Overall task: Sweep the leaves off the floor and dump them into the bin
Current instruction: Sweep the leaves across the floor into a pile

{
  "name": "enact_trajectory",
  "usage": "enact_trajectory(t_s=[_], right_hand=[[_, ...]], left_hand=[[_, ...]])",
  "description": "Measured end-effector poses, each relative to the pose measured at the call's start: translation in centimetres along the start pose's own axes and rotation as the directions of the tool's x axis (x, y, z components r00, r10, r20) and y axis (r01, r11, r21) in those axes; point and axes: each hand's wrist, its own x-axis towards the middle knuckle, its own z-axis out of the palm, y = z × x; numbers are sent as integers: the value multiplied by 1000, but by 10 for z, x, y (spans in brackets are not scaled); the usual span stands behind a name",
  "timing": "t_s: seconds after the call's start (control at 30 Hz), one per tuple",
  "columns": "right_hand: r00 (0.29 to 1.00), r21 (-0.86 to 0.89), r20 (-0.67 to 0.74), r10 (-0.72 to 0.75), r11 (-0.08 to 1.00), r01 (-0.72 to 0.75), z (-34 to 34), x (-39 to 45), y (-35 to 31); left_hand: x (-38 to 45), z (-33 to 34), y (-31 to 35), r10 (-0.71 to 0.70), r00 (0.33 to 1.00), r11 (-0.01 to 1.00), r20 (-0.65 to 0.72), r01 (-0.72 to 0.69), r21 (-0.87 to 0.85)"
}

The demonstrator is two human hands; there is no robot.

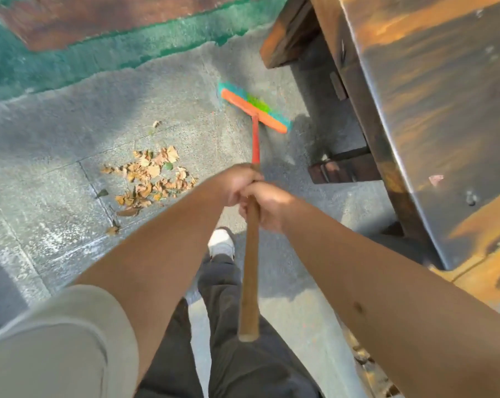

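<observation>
Fingers of the left hand wrap tight around the broom handle where wood meets the red section; the right hand is clenched on the wood just behind, touching the left. From there the handle runs forward and slightly left, away from the body, to the orange broom head, which sits on the grey floor near the wooden bench. The leaf pile lies left of the handle, nearer the hands than the head is, so the next stroke likely draws leftward and back. No bin is in view.
</observation>
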Motion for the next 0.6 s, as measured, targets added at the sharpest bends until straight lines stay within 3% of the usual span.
enact_trajectory(t_s=[0.1, 0.17, 0.27, 0.37, 0.47, 0.6], right_hand=[[984, 188, 152, 92, 975, -121, 15, -1, 19], [970, 75, 196, 146, 984, -163, 32, -5, 27], [984, -190, 131, 120, 977, -94, 58, -1, 32], [998, -204, 39, 53, 978, -44, 80, 14, 31], [978, -451, -123, -169, 887, 96, 101, 34, 28], [967, -253, -204, -153, 962, 99, 128, 62, 22]], left_hand=[[-10, -21, -10, -44, 999, 999, -12, 44, -32], [-31, -37, -17, -128, 987, 983, -92, 114, -141], [-77, -58, -32, -233, 950, 970, -206, 212, -121], [-133, -78, -52, -320, 947, 931, -21, 311, -191], [-184, -96, -69, -347, 937, 908, 39, 346, -236], [-207, -113, -80, -310, 949, 939, -58, 296, -175]])
